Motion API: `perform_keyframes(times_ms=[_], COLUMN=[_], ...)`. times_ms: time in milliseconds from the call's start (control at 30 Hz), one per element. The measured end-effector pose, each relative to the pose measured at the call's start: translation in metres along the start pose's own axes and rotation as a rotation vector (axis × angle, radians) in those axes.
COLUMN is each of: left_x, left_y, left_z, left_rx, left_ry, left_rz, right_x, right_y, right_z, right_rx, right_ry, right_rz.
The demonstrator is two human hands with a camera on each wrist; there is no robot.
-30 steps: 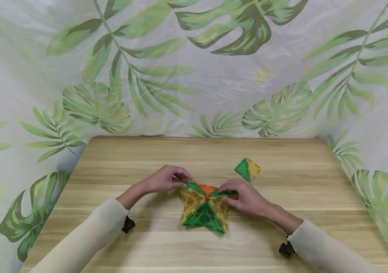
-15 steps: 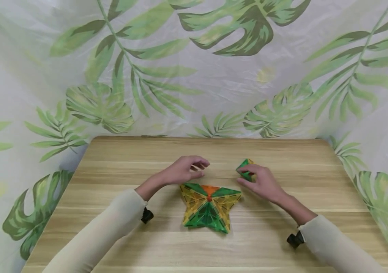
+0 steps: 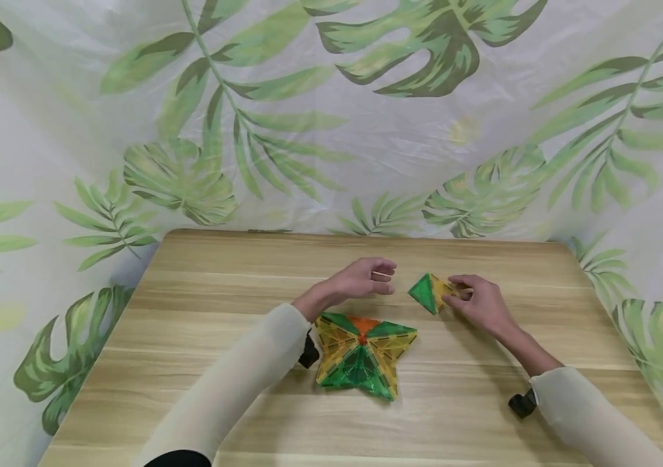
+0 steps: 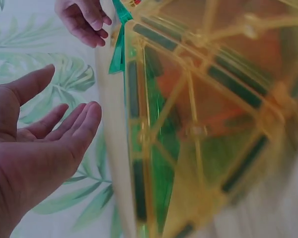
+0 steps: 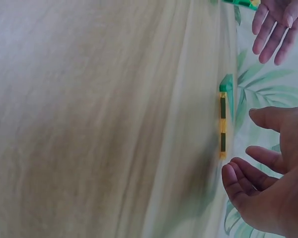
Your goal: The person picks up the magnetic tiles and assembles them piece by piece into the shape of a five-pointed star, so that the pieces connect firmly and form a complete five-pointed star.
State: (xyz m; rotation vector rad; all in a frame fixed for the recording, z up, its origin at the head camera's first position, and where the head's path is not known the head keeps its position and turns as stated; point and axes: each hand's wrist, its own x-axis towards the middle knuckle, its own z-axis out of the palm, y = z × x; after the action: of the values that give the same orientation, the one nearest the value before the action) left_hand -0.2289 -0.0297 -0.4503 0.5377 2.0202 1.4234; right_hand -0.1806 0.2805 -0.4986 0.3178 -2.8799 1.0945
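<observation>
A star-shaped build of translucent magnetic tiles (image 3: 361, 370), green and yellow with an orange part, lies at mid-table; its yellow panels (image 4: 193, 144) fill much of the left wrist view. Behind it and to the right lies a pair of triangular magnetic tiles (image 3: 423, 293), one green and one yellow. Beside the yellow side, my right hand (image 3: 482, 303) has its thumb and fingers apart, close to the tile edge; in the right wrist view a gap shows between thumb and fingers. My left hand (image 3: 362, 277) hovers beyond the star, fingers loosely bent, holding nothing.
The wooden table (image 3: 203, 311) ends at a leaf-patterned cloth (image 3: 285, 149) behind it. Dark wrist cameras sit on both sleeves (image 3: 250, 370). The left forearm passes beside the star's left points.
Both hands have left the star. My left hand moved right and away from me; my right hand went to the tile pair, then round to its right side.
</observation>
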Motion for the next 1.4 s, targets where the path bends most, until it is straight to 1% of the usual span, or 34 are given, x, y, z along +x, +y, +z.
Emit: perform_keyframes(times_ms=[100,200,333,533,733,933,1067,1200,1300,1400], left_x=[0.010,0.016,0.021,0.030,0.033,0.033,0.034,0.035,0.035,0.034], left_y=[0.000,0.001,0.003,0.003,0.005,0.005,0.003,0.002,0.001,0.000], left_z=[0.004,0.007,0.012,0.019,0.027,0.030,0.032,0.032,0.033,0.033], left_rx=[-0.073,-0.118,-0.125,-0.128,-0.105,-0.103,-0.147,-0.178,-0.167,-0.144], left_ry=[-0.022,-0.047,-0.088,-0.128,-0.153,-0.142,-0.128,-0.094,-0.063,-0.036], left_rz=[-0.035,-0.064,-0.094,-0.134,-0.145,-0.160,-0.174,-0.193,-0.200,-0.187], right_x=[-0.002,-0.002,-0.003,-0.004,-0.005,-0.005,-0.004,-0.003,-0.002,-0.002], right_y=[0.003,0.004,0.004,-0.001,-0.006,-0.010,-0.010,-0.009,-0.010,-0.011], right_z=[-0.002,-0.002,-0.002,0.002,0.009,0.019,0.022,0.025,0.027,0.029], right_rx=[0.015,0.033,0.039,0.047,0.091,0.139,0.142,0.149,0.150,0.148], right_ry=[-0.016,-0.022,-0.015,0.002,0.018,0.027,0.037,0.025,0.013,0.009], right_rz=[0.042,0.069,0.076,0.086,0.116,0.112,0.121,0.135,0.142,0.134])
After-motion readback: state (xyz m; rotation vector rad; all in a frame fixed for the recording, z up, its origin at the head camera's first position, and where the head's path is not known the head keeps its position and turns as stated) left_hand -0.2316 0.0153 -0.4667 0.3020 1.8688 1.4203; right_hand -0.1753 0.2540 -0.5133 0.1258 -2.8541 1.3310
